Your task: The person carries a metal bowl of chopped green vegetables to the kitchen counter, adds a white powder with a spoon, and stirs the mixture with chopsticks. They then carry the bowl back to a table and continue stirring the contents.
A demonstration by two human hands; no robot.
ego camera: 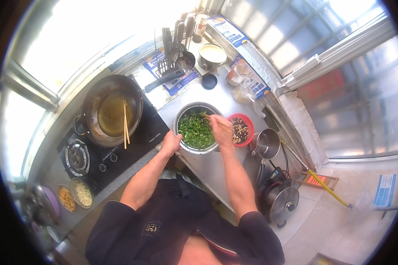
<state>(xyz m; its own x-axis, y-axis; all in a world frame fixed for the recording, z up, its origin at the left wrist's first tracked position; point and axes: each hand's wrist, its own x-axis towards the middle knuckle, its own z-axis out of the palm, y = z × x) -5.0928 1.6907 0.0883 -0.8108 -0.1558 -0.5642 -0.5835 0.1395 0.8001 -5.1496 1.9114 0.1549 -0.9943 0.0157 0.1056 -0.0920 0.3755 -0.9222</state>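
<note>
A round metal bowl [177, 120] stands in front of me on the steel counter, largely filled with chopped green leaves [195, 131]. On its near left rim my left hand [171, 142] keeps a grip. My right hand [222, 130] is closed around wooden chopsticks [205, 115], whose tips reach into the greens. Just right of the bowl, partly behind my right hand, sits a red plastic basket [251, 127] of mixed dark and pale beans or nuts [239, 131].
At left, a wok [93, 129] with yellowish oil and two chopsticks [126, 126] rests on the gas stove [139, 132]. Its handle [164, 80] points towards the utensils [177, 49]. A steel saucepan [268, 142] and a glass-lidded pot [285, 205] stand right; bowls of food [82, 193] lie lower left.
</note>
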